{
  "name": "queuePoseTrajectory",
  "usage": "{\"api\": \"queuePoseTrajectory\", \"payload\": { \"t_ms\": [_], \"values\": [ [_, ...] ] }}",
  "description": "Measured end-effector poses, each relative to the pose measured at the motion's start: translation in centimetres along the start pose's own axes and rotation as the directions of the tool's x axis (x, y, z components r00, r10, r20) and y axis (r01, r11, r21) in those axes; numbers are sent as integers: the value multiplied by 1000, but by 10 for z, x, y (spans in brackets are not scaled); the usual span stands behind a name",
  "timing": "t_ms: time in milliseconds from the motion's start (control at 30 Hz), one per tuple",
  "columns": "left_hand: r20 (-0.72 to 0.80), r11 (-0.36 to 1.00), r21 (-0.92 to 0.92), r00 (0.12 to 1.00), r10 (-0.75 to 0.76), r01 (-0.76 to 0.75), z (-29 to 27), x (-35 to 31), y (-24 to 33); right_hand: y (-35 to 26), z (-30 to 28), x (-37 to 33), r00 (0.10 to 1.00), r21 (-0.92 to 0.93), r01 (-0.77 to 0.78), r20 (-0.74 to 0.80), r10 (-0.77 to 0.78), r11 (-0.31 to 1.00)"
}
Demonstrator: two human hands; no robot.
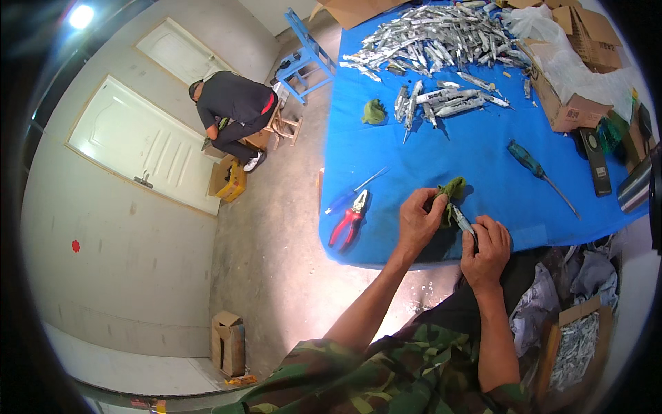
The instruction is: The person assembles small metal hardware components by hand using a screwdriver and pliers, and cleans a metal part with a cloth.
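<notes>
Over the near edge of the blue-covered table (386,238), my left hand (419,219) is closed on a crumpled green cloth (453,188). My right hand (488,250) grips a slim silvery metal piece (463,220), whose far end meets the cloth. The fingers of my right hand cover its near end. To the left of my hands lie pliers (349,221) with red handles and a thin screwdriver (357,190) with a clear bluish handle. A larger screwdriver (531,162) with a teal handle rests to the right.
A large heap of silvery metal pieces (441,38) covers the far table, with a smaller group (441,103) nearer. Another green cloth (374,112) lies left of it. Cardboard boxes (576,114) line the right side. A seated person (238,107) bends over beside a yellow box (229,181).
</notes>
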State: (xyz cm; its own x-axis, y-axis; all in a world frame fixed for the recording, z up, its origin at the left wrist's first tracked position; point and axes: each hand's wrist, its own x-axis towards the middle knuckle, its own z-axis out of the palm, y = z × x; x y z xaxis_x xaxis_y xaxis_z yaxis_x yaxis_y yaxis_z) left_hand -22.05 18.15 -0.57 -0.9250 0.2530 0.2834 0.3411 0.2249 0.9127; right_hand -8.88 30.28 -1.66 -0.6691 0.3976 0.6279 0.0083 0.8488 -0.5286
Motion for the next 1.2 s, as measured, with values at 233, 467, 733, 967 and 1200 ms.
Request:
{"api": "queuePoseTrajectory", "payload": {
  "t_ms": [233,467,733,967,1200],
  "values": [
    [-6,1000,-15,1000,17,-17,5,1,-7,2,-2,1,1000,-5,-2,9,2,1000],
    [-17,999,-33,1000,5,-6,1,-1,-12,-2,-1,-1,1000,-5,15,-2,-15,1000],
    [90,999,41,995,30,-34,-6,4,-6,0,-3,4,998,24,21,-60,-20,999],
    [123,998,-39,991,-44,49,-7,7,-16,9,2,-3,994,126,16,-113,-2,992],
    [147,997,76,989,-13,2,-18,11,-28,8,6,-14,990,163,14,-137,9,987]
  ]
}}
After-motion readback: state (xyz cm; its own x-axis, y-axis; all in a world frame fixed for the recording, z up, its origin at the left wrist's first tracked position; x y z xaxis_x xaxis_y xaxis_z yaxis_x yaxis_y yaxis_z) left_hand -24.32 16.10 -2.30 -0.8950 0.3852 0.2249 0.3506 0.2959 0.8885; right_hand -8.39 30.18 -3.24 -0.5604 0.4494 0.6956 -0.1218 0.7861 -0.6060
